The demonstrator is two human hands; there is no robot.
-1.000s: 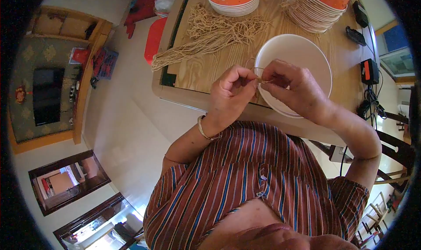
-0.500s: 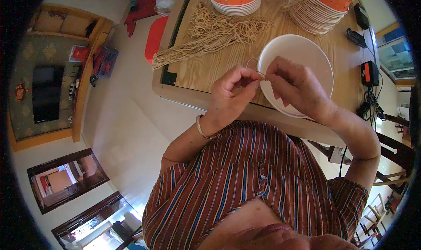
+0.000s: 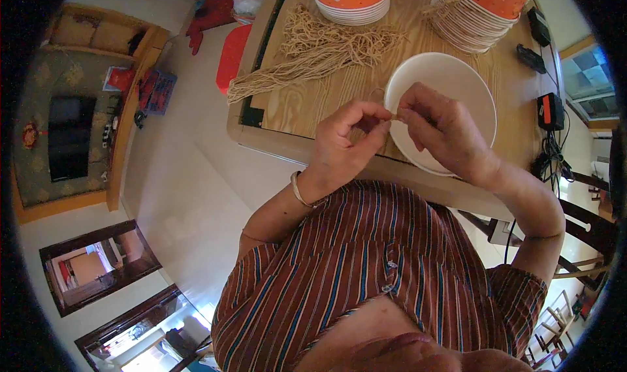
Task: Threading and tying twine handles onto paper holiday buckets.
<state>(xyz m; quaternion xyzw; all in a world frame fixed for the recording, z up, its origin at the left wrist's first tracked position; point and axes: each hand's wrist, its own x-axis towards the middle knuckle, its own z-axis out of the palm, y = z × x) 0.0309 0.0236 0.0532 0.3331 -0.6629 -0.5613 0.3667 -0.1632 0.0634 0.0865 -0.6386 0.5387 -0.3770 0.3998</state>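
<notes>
Standing here watching two bare hands. The left hand (image 3: 346, 142) and right hand (image 3: 447, 127) are both pinched tight, thumbs to fingertips, on one thin tan twine strand (image 3: 394, 116), by the rim of one smooth, round white tub (image 3: 467, 91) at their 3 o'clock. One kinky, ropey tan twine bundle (image 3: 300, 71) sprawls at 10 o'clock on the grained wooden table (image 3: 294, 116). Also two stacks of round orange containers with white rims: the 11 o'clock stack (image 3: 353, 13) and the 1 o'clock stack (image 3: 467, 29), nested too tightly to count.
</notes>
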